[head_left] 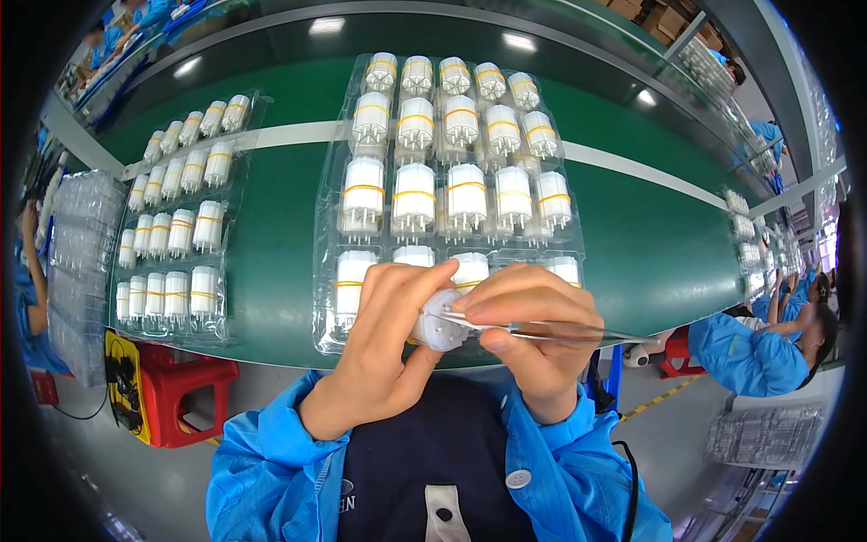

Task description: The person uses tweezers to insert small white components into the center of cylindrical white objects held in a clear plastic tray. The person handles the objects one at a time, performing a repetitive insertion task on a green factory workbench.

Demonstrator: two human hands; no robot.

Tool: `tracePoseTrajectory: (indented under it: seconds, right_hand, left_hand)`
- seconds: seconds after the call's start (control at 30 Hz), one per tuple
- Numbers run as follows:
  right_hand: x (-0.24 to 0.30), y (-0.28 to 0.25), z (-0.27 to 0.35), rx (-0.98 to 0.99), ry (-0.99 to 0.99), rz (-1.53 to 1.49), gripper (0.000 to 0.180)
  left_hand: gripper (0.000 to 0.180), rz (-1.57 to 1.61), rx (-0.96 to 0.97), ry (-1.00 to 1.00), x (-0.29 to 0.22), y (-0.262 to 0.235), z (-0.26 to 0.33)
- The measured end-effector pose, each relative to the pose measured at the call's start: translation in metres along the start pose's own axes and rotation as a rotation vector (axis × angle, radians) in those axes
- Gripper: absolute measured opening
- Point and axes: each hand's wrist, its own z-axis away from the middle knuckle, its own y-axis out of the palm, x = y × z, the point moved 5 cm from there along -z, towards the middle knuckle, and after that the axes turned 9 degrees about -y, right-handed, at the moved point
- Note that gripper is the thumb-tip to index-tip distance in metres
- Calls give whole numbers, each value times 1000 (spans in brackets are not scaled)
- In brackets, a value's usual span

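My left hand (379, 339) is wrapped round a white cylindrical plug-like part (441, 330), its pale end face turned toward me. From the other side my right hand (533, 316) pinches a pair of metal tweezers (619, 336), whose tips reach the end face of that part. Whether the tips grip anything there is too small to tell. Both hands are above the near edge of a clear plastic tray (323, 336). Rows of white pinned cylinders (414, 197) with yellow bands stand in it, the nearest row partly hidden behind my fingers.
Another clear tray (228, 271) of banded cylinders lies to the left on the green table (271, 226). Stacked empty trays (83, 271) rise beyond it. A red stool (185, 393) is at the lower left. A person in blue (750, 352) sits at the right.
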Motion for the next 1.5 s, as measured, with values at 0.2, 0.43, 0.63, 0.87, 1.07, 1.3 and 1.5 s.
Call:
tracePoseTrajectory:
  seconds: [0.2,0.43,0.63,0.87,1.07,1.3,1.5]
  right_hand:
    - [-2,1,1,6,-23,16,15]
    - [-3,0,4,-37,-15,-11,14]
    - [0,0,2,-24,-4,29,13]
    - [1,1,1,-34,9,68,11]
    - [12,5,-9,141,-72,239,14]
    - [12,8,8,-109,35,-238,16]
    - [-1,5,16,-203,148,30,16]
  left_hand:
    - [67,-1,8,-21,1,0,0]
    - [68,6,9,-17,1,0,1]
    - [68,0,12,-25,2,0,3]
    - [68,-35,-2,-6,0,0,3]
    - [70,-76,-45,11,0,1,3]
    - [51,-3,-237,80,3,-13,-4]
    - [57,145,-86,-99,4,-2,4]
